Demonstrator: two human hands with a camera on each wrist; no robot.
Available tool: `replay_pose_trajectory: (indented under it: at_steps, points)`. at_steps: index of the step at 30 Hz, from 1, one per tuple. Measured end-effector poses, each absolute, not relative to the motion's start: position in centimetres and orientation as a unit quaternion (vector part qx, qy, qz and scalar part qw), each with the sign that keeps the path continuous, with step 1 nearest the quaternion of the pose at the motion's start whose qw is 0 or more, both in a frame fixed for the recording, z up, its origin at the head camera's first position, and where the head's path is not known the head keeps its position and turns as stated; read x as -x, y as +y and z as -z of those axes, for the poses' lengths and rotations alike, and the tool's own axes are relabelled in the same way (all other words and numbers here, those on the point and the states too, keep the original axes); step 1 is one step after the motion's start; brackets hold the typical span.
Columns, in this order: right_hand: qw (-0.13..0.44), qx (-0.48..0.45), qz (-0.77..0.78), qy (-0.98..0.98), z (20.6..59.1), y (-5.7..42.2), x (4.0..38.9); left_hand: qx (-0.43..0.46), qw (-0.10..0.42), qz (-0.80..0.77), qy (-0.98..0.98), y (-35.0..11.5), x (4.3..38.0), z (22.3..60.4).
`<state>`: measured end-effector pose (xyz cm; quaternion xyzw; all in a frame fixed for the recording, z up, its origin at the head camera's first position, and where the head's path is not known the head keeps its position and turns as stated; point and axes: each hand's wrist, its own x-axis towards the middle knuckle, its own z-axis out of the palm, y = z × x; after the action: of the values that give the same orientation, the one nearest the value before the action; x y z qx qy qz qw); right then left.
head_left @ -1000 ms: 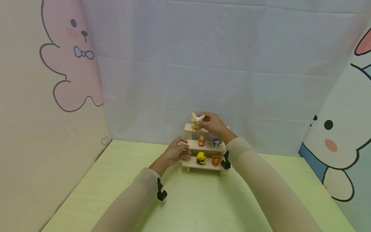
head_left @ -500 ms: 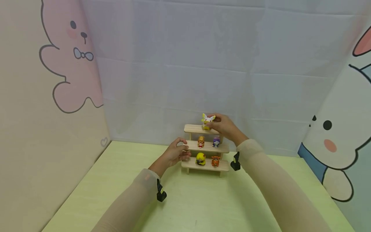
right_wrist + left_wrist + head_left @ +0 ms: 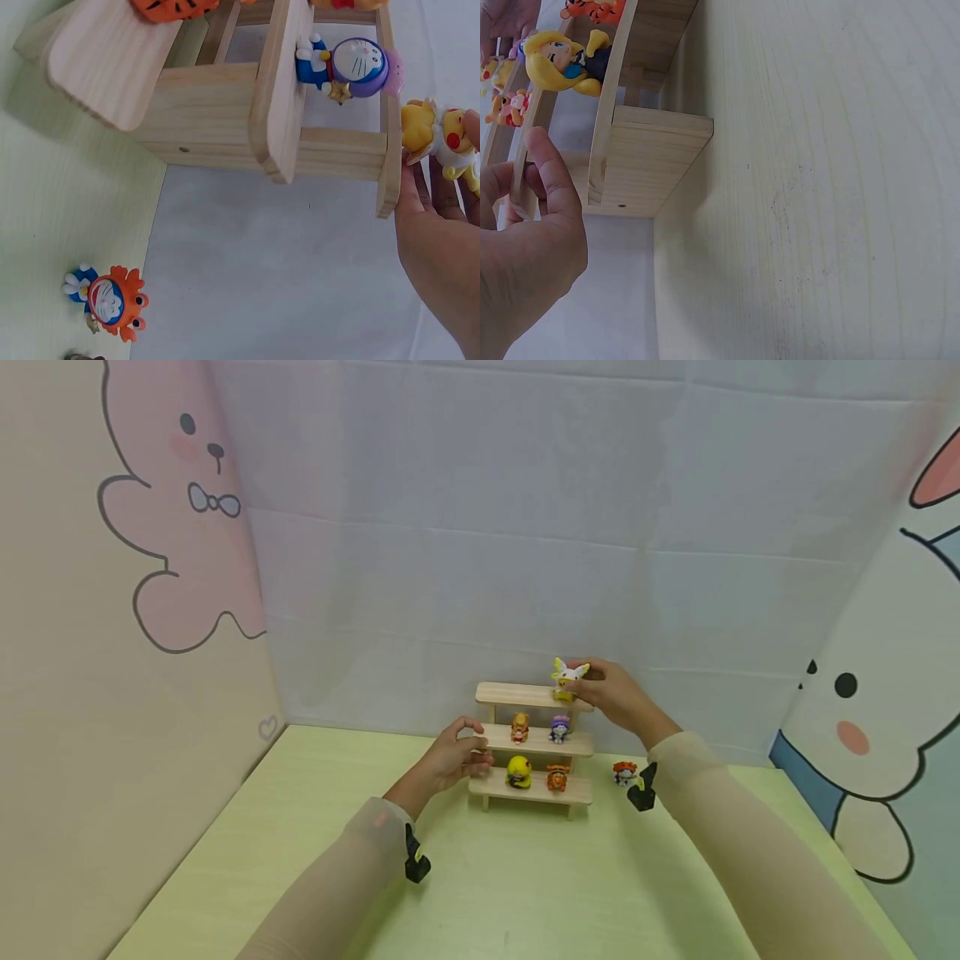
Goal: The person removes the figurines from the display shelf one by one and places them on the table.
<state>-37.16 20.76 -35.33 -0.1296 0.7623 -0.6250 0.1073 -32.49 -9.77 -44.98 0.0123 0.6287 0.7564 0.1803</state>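
Observation:
A three-tier wooden display stand (image 3: 534, 787) stands against the back wall. My left hand (image 3: 452, 754) pinches the left end of its middle shelf between thumb and fingers. My right hand (image 3: 617, 695) holds a yellow figurine in a white eared hood (image 3: 441, 135) by its head, at the right end of the top shelf; its base is right at the board. On the middle shelf stand an orange bear figurine (image 3: 520, 727) and a blue-and-purple cat figurine (image 3: 352, 67). Lowest are a yellow-haired doll figurine (image 3: 559, 64) and an orange tiger figurine (image 3: 557, 777).
To the right of the stand, a blue figurine in an orange crab hat (image 3: 109, 300) is on the pale table (image 3: 510, 893). A dark object (image 3: 82, 357) shows partly at the lower edge of the right wrist view. A white sheet (image 3: 450, 568) hangs behind.
My right hand has moved the yellow figurine rightward along the top shelf, from its left part to its right end. The crab-hat figurine has come into sight. My left hand has stayed put.

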Motion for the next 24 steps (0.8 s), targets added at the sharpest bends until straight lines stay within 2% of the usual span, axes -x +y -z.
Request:
replay_pose_trajectory:
  at_steps: [24]
  points:
    - [0.106,0.120,0.638,0.753,36.6,29.0,33.6,-0.010,0.182,-0.759,0.625,-9.6,32.5,45.0]
